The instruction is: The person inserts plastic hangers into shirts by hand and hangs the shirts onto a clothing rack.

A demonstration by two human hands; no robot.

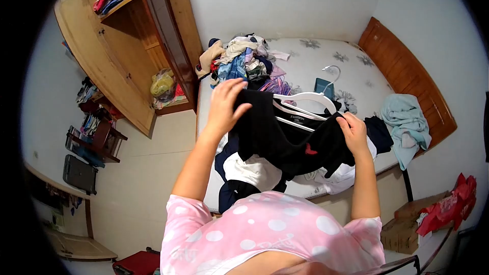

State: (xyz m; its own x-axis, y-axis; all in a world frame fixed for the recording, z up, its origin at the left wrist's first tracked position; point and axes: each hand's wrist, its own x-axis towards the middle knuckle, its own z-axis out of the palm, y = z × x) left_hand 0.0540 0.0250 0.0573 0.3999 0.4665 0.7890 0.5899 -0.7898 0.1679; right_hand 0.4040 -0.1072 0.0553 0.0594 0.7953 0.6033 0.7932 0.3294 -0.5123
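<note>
One bed (305, 63) is bearing one big clothes pile (239, 61) in the head view. Above the bed, one black shirt (280, 145) is draping one white hanger (316, 96); the right hand (357, 132) is pinching the shirt, the left hand (225, 104) touching it with an open grip.

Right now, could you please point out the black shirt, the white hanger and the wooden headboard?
Black shirt (283, 147), head view: front, below the neckline.
White hanger (311, 95), head view: upper bar near the hook.
Wooden headboard (409, 73), head view: middle of its panel.
</note>
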